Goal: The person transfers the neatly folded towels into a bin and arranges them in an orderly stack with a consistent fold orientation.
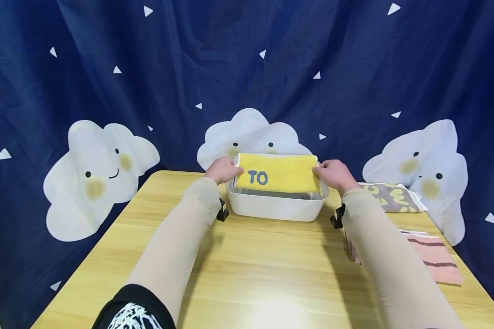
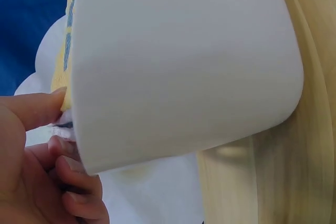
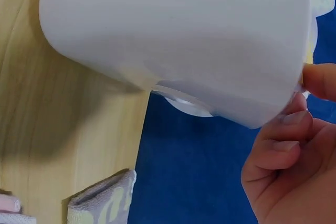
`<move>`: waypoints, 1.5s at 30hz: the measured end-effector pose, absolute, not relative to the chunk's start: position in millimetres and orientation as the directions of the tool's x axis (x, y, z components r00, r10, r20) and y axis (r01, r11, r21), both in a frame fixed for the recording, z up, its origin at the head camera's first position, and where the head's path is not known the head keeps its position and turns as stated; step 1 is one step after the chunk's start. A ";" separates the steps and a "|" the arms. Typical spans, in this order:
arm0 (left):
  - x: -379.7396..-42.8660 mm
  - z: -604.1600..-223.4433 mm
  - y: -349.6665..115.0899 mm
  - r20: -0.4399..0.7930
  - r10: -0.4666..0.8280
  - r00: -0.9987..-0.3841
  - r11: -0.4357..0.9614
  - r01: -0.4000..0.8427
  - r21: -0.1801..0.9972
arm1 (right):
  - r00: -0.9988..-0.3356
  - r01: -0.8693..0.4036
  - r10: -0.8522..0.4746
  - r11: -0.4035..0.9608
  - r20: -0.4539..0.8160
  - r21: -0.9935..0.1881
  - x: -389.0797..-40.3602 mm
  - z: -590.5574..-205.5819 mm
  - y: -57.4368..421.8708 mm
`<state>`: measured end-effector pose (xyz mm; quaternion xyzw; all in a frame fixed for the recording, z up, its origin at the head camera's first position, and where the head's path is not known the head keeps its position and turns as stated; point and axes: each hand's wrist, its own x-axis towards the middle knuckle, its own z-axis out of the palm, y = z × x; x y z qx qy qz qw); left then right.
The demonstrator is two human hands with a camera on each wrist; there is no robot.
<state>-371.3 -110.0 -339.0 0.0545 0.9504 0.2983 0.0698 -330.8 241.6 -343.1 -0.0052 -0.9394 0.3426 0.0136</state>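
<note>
Soft yellow cloth with blue letters [image 1: 290, 173]: held up at its two sides over the open top of the white plastic box [image 1: 276, 208]; how far it dips inside cannot be told.
Left grip [image 1: 222, 170]: clamped on the cloth's left side, with thumb and fingers pressed together.
Right grip [image 1: 334, 173]: clamped on the right side, pinched the same way.
Work at the box: the cloth seems to be at the put-in or take-out step; which one cannot be told.
Next move over the rim: both sides should be kept level and moved together, so nothing gets caught.
Grey cloth with yellow marks [image 1: 395, 197]: laid on the light wooden bench [image 1: 263, 274], right of the box.
Pink cloth with brown stripes [image 1: 434, 258]: laid nearer, partly hidden by the cream right sleeve [image 1: 387, 256].
</note>
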 end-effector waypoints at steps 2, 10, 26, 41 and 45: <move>-372.2 -339.8 -108.1 -0.116 0.130 -0.985 0.826 0.043 0.562 | -1.000 0.010 0.025 0.783 0.015 -0.622 -331.2 -344.5 241.0; -374.2 -343.3 -103.7 -0.114 0.109 -0.988 0.864 0.037 0.501 | -1.000 0.016 0.028 0.813 0.011 -0.582 -333.6 -344.0 238.5; -377.5 -351.0 -109.1 -0.056 0.163 -0.985 0.852 0.112 0.511 | -0.996 -0.046 0.004 0.856 0.094 -0.515 -332.5 -350.1 240.6; -371.0 -350.5 -126.8 -0.024 0.141 -0.990 0.770 0.095 0.631 | -0.998 -0.048 -0.014 0.834 0.066 -0.549 -326.6 -347.5 239.7; -371.4 -356.4 -132.2 -0.041 0.113 -0.993 0.735 0.056 0.675 | -0.998 -0.051 -0.018 0.832 0.066 -0.552 -325.1 -346.8 240.1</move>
